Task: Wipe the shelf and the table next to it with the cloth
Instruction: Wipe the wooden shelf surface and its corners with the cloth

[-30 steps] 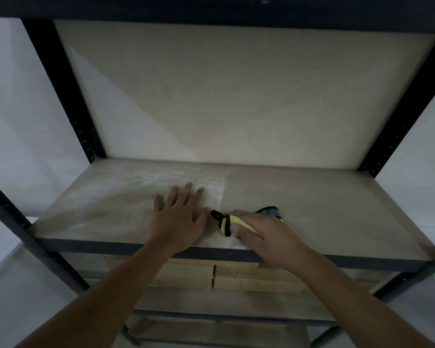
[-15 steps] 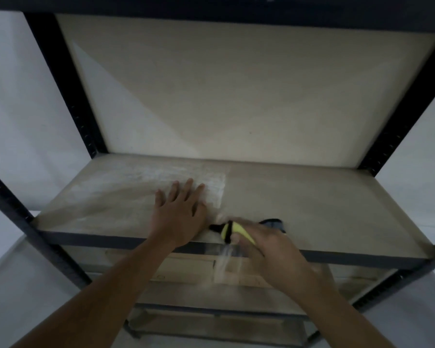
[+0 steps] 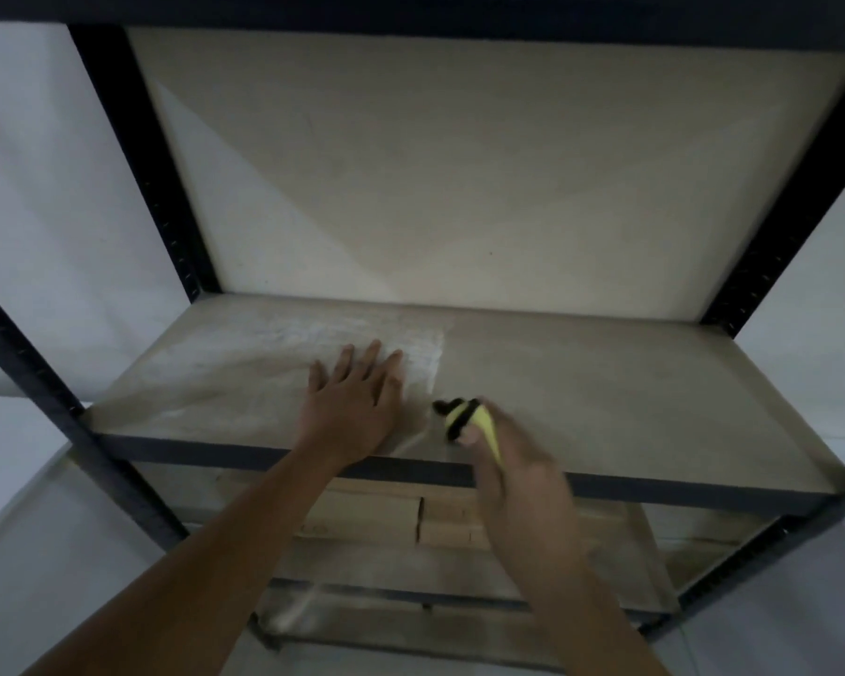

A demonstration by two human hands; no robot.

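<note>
While no writing reads, right hand (image 3: 518, 461) grips cloth (image 3: 464, 417).

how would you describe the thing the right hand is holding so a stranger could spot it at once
Find the dark metal shelf frame and its dusty middle board. Near the board's front edge, right of the flat left hand, the right hand grips a small yellow and black cloth, the only bright thing there.

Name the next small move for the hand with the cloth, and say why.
Probably sweep the yellow-and-black cloth in the right hand leftward. A whitish dusty patch covers the shelf board beyond the flat left hand, which may need lifting first.
</note>
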